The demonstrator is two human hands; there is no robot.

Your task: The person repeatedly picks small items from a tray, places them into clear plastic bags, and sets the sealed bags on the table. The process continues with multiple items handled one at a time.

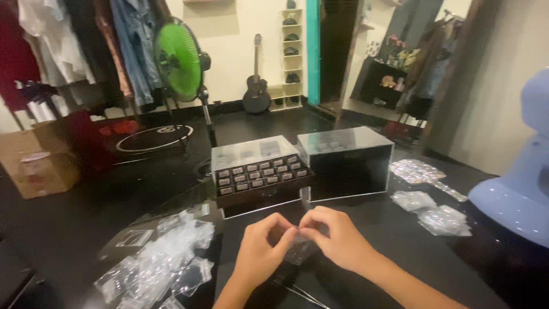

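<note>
Both my hands meet low in the middle of the head view, over a black table [74, 229]. My left hand [260, 252] and my right hand [337, 237] pinch a small clear plastic bag [298, 250] between their fingertips. What the bag holds cannot be made out. Just beyond my hands stands a dark drawer tray [260, 177] filled with several small labelled compartments, pulled out from a clear-topped box [251, 150]. A heap of small clear bags [163, 257] lies left of my left hand.
A second clear-lidded black box [349, 160] stands right of the tray. More clear packets [434, 214] and a glittery piece [420, 171] lie at right, by a pale blue object [520, 194]. Behind are a green fan [180, 60], hanging clothes, a cardboard box [34, 163], and a guitar [256, 86].
</note>
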